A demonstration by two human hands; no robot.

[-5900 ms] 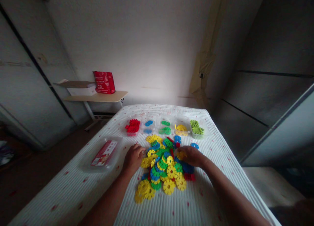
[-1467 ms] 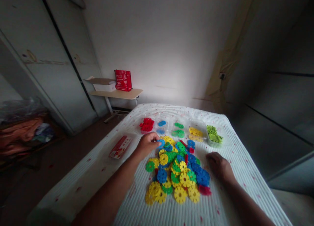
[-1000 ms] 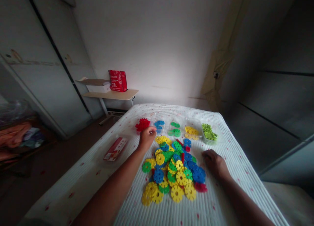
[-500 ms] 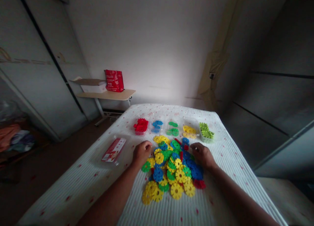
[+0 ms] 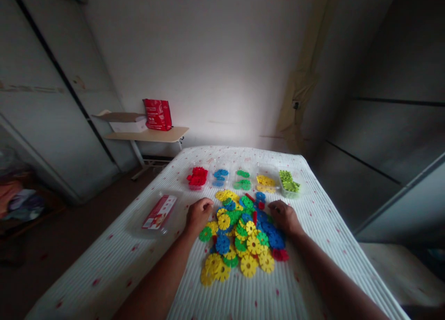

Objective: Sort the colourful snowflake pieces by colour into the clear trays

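Observation:
A loose pile of flower-shaped, notched plastic discs [image 5: 253,245] in yellow, green and blue, with a few red pieces, lies on the cloth between my hands. My left hand [image 5: 199,214] rests at the pile's left edge, its fingers curled in, beside the yellow discs [image 5: 223,222]. On the other side, my right hand [image 5: 285,216] is bent with curled fingers next to the blue discs [image 5: 274,236]. A small red piece [image 5: 261,205] lies just left of its fingertips. Whatever either hand may hold is hidden by the fingers.
Behind the pile stands a row of clear tubs with red pieces [image 5: 198,177], blue discs [image 5: 220,174], green discs [image 5: 242,184], yellow discs [image 5: 266,181] and lime pieces [image 5: 289,181]. A clear container with a label [image 5: 159,212] lies left. A side table [image 5: 163,134] holds a red bag [image 5: 157,114].
The whole view has shifted slightly, so everything sits a little further left. Both hands keep nearly the same places beside the pile, and the discs look unmoved.

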